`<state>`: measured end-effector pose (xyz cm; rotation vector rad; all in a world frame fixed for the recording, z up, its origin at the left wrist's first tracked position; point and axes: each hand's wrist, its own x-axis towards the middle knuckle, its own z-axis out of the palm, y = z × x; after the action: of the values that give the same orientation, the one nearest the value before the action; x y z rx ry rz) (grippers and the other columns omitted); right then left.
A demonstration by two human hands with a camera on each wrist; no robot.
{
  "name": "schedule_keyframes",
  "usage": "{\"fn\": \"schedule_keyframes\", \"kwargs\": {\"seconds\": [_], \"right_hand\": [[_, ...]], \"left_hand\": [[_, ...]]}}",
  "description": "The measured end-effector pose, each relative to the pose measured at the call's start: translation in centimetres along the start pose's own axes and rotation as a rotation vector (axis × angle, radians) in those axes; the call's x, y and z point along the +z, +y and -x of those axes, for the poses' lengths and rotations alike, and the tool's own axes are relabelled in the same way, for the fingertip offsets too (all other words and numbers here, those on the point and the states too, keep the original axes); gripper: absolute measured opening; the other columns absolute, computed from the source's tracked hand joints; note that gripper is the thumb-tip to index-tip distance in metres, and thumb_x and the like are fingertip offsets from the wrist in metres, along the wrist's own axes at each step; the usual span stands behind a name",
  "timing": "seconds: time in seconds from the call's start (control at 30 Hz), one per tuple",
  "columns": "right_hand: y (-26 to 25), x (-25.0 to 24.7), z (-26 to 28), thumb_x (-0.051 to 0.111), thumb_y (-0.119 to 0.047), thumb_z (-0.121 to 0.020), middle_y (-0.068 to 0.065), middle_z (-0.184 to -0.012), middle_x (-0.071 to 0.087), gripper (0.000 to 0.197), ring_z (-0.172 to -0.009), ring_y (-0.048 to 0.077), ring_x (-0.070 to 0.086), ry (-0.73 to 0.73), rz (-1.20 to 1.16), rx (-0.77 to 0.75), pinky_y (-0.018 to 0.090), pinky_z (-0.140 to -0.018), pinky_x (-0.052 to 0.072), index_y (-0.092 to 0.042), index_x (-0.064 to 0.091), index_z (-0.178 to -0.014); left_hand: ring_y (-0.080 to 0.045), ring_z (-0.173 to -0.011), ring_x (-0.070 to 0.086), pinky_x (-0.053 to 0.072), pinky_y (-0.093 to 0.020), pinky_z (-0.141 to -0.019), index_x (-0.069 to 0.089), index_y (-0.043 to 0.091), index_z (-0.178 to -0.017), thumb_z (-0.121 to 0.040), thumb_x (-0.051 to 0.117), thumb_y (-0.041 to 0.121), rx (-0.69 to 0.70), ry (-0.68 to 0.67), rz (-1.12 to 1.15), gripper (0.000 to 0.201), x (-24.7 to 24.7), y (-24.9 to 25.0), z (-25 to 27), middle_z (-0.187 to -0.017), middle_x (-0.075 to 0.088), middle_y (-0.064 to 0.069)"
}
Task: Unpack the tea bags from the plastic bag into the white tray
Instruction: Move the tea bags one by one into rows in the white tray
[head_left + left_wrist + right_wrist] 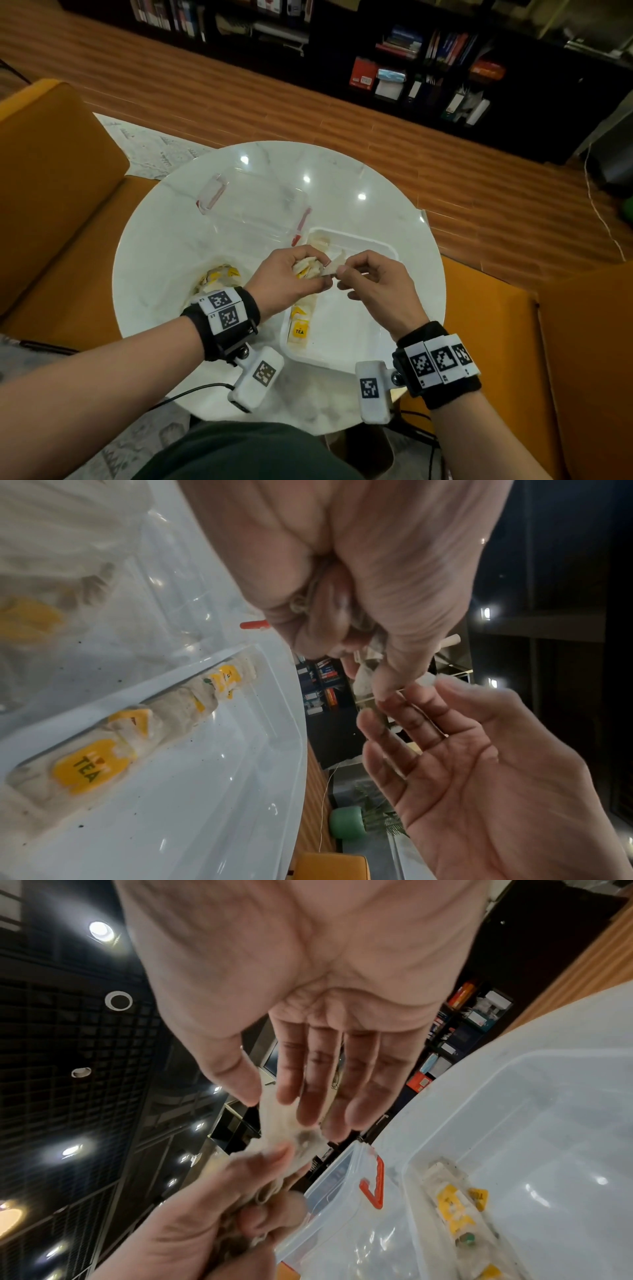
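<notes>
Sitting on round marble table (171,240), between clear lidded container (253,205) and body: white tray (342,342), holding row of tea bags (299,329) along its left wall. Lying left of tray: plastic bag (219,277) with more inside. Hovering above tray: left hand (291,274), fingers clenching bunch of tea bags. Meeting it, right hand (373,284), thumb and forefinger pinching one tea bag (330,269), other fingers extended.

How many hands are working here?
2: the left hand grips a bunch of tea bags over the white tray; the right hand pinches one from it.
</notes>
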<state>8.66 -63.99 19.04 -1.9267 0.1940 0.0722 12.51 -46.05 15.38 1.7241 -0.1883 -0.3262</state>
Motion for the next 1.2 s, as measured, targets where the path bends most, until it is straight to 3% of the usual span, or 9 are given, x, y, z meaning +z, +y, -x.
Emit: {"fn": "schedule_keyframes", "kwargs": {"seconds": [0.13, 0.2, 0.33, 0.4, 0.5, 0.6, 0.7, 0.97, 1.2], "right_hand": [[-0.3, -1.4, -0.2, 0.073, -0.001, -0.085, -0.019, -0.126, 0.059, 0.050, -0.103, -0.002, 0.065, -0.126, 0.073, -0.157, 0.024, -0.077, 0.058, -0.032, 0.059, -0.122], [-0.3, -1.6, -0.5, 0.072, 0.002, -0.085, -0.018, -0.138, 0.052, 0.066, -0.113, 0.000, 0.061, -0.248, 0.152, -0.266, 0.021, -0.080, 0.058, -0.036, 0.054, -0.136], [0.5, -1.5, -1.3, 0.074, -0.006, -0.089, -0.011, -0.114, 0.071, 0.033, -0.104, 0.006, 0.067, -0.275, 0.339, -0.409, 0.017, -0.082, 0.055, -0.025, 0.076, -0.115], [0.7, -1.5, -1.4, 0.074, -0.010, -0.090, -0.012, -0.099, 0.075, 0.021, -0.095, 0.005, 0.070, -0.216, 0.331, -0.408, 0.016, -0.081, 0.053, -0.026, 0.080, -0.102], [0.9, -1.8, -1.4, 0.075, -0.015, -0.090, -0.018, -0.090, 0.076, 0.022, -0.089, 0.004, 0.070, -0.190, 0.304, -0.388, 0.012, -0.078, 0.051, -0.037, 0.077, -0.093], [1.0, -2.2, -1.5, 0.076, -0.016, -0.089, -0.018, -0.088, 0.076, 0.013, -0.085, 0.003, 0.069, -0.184, 0.300, -0.365, 0.010, -0.075, 0.048, -0.027, 0.079, -0.095], [1.2, -2.3, -1.4, 0.074, -0.012, -0.090, -0.018, -0.089, 0.075, 0.016, -0.085, 0.004, 0.067, -0.200, 0.323, -0.376, 0.009, -0.075, 0.047, -0.026, 0.079, -0.095], [1.3, -2.9, -1.2, 0.073, -0.010, -0.092, -0.016, -0.082, 0.075, 0.016, -0.077, 0.002, 0.067, -0.168, 0.229, -0.370, 0.014, -0.072, 0.051, -0.026, 0.076, -0.093], [0.7, -3.7, -1.1, 0.072, -0.012, -0.093, -0.012, -0.084, 0.074, 0.022, -0.077, 0.014, 0.068, -0.129, 0.186, -0.387, 0.039, -0.076, 0.059, -0.034, 0.072, -0.092]], "left_hand": [[0.005, -0.042, 0.049, 0.033, -0.005, -0.044, 0.071, 0.007, -0.103, -0.084, 0.080, 0.004, -0.028, -0.019, 0.044, 0.021, -0.1, 0.2, 0.6, -0.051, 0.055, 0.023], [0.005, -0.041, 0.048, 0.034, -0.006, -0.044, 0.070, 0.004, -0.104, -0.084, 0.079, 0.002, -0.034, -0.033, 0.050, 0.021, 0.0, 0.3, 1.0, -0.050, 0.054, 0.022], [-0.002, -0.041, 0.038, 0.030, -0.014, -0.042, 0.071, 0.007, -0.102, -0.084, 0.081, 0.007, -0.094, -0.035, 0.088, 0.021, 0.2, 0.1, 1.5, -0.055, 0.052, 0.017], [-0.010, -0.051, 0.037, 0.027, -0.020, -0.042, 0.071, 0.012, -0.100, -0.082, 0.083, 0.011, -0.148, -0.049, 0.148, 0.021, 0.2, 0.1, 1.8, -0.067, 0.056, 0.005], [-0.012, -0.064, 0.046, 0.025, -0.019, -0.041, 0.069, 0.016, -0.100, -0.087, 0.079, 0.018, -0.274, -0.056, 0.337, 0.016, 0.2, 0.1, 2.2, -0.087, 0.057, -0.009], [-0.009, -0.060, 0.052, 0.022, -0.016, -0.034, 0.062, 0.013, -0.108, -0.098, 0.064, 0.020, -0.390, -0.004, 0.553, 0.012, 0.0, 0.1, 2.3, -0.086, 0.059, -0.006], [-0.012, -0.060, 0.054, 0.021, -0.015, -0.031, 0.060, 0.012, -0.109, -0.100, 0.058, 0.021, -0.438, 0.032, 0.621, 0.013, -0.2, 0.0, 2.5, -0.084, 0.061, -0.007], [-0.021, -0.070, 0.064, 0.028, -0.017, -0.035, 0.064, 0.014, -0.101, -0.100, 0.048, 0.028, -0.477, 0.057, 0.677, 0.021, 0.2, 0.0, 2.3, -0.077, 0.060, -0.006], [-0.030, -0.085, 0.074, 0.037, -0.021, -0.044, 0.066, 0.017, -0.091, -0.100, 0.039, 0.036, -0.498, -0.012, 0.708, 0.034, 0.5, 0.3, 1.5, -0.100, 0.075, -0.012]]}}
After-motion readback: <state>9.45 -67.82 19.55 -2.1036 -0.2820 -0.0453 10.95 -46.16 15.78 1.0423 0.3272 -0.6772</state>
